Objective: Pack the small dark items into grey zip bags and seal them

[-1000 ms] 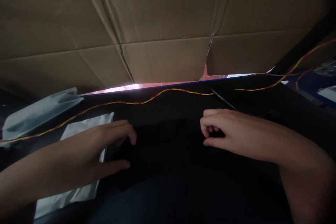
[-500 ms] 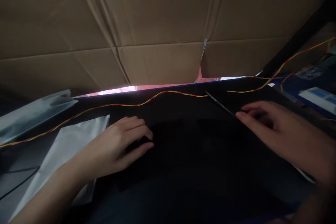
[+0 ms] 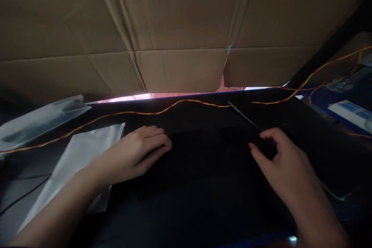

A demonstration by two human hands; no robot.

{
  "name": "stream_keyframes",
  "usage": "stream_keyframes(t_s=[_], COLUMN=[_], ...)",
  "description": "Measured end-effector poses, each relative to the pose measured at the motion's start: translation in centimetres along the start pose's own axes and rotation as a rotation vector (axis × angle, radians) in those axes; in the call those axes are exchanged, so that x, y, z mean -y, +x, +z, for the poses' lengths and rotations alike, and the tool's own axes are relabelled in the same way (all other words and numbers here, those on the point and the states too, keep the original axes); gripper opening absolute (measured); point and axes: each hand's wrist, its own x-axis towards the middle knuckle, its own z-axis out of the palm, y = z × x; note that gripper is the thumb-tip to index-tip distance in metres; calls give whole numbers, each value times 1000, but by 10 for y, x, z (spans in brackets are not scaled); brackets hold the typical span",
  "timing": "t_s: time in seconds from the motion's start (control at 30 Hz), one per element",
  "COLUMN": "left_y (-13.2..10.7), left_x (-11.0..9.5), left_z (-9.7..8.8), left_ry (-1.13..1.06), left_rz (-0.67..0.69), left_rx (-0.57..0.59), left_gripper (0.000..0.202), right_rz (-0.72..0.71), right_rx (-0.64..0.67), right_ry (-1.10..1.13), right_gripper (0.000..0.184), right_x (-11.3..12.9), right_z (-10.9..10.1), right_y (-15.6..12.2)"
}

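Observation:
My left hand [image 3: 145, 149] rests over the dark surface, thumb and index finger pressed together; whatever may be between them is lost in shadow. Under its wrist lies a white pouch or sheet [image 3: 87, 151]. My right hand [image 3: 281, 162] is curved over the right side, thumb and index finger apart with a dark gap between them. Close beyond its fingertips lies a thin metal rod-like tool [image 3: 244, 115], its near end reaching the index finger. A twisted red-and-yellow wire [image 3: 145, 114] runs across the surface and stops at the tool's far tip.
A cardboard wall [image 3: 180, 27] stands behind the dark work surface [image 3: 197, 201]. A clear plastic bag [image 3: 43, 116] lies at far left, above a thin black cable [image 3: 26, 197]. More red-and-yellow wire [image 3: 308, 79] and a white-and-blue box [image 3: 350, 112] are at right.
My right hand has swung left and down, its thumb and index finger now spread apart. The left thumb has closed up against the index finger. The tool has stayed in place.

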Motion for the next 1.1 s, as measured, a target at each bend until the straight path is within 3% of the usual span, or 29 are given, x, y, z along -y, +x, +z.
stream_keyframes(t_s=[0.07,0.13,0.17,0.3,0.37,0.5,0.63,0.83,0.93,1.03,1.1], left_y=[-1,-1,-1,-2,-2,-2,-2,-1,-1,-1,-1], left_x=[2,2,2,0,0,2,2,3,4,3,3], left_z=[0,2,2,4,4,4,5,6,6,5,3], left_ry=[-5,-5,-4,-10,-8,-8,-19,-8,-6,-6,0], left_rz=[2,6,9,18,14,5,4,8,15,20,18], left_rx=[2,12,18,31,36,50,56,63,52,19,-30], left_gripper=[21,21,21,21,21,22,22,25,26,25,24], right_rz=[-151,-301,-373,-533,-519,-373,-388,-527,-394,-74,39], right_rx=[-148,-198,-160,239,262,-46,102,205,150,40,96], right_ry=[67,87,74,40,156,296,177,91,178,180,105], right_gripper=[13,21,24,24,18,13,39,28,30,38,40], right_x=[22,44,55,74,67,34,11,12,6,-2,0], right_z=[4,12,16,24,17,-2,5,23,15,7,7], right_y=[-4,-9,-12,-20,-23,-28,-32,-39,-34,-23,-18])
